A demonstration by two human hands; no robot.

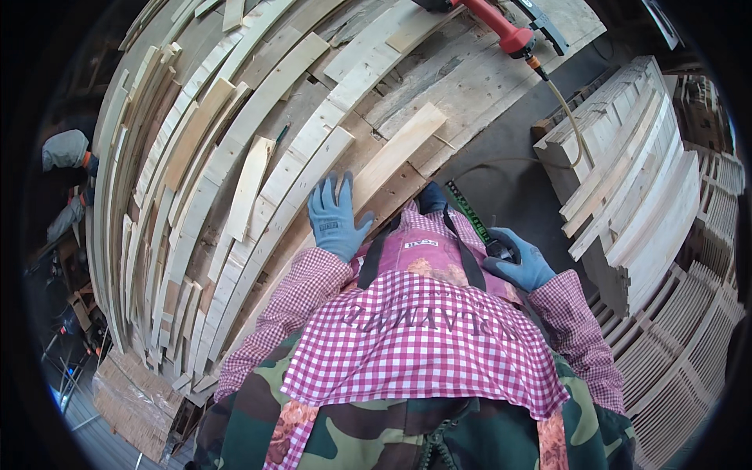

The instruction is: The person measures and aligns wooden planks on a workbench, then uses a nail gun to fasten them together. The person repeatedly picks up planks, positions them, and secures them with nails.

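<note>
Left hand [335, 223] lay open, fingers spread, by the pale plank [403, 149] along the workbench [478, 94]'s near edge; couldn't tell if it pressed. Right hand [523, 262] gripped a tape measure [470, 211] just off the workbench. Imo, steady plank, straight tape mattered most.

Boards [399, 153] lie on the table [487, 92], left of stacked lumber [627, 176].
</note>
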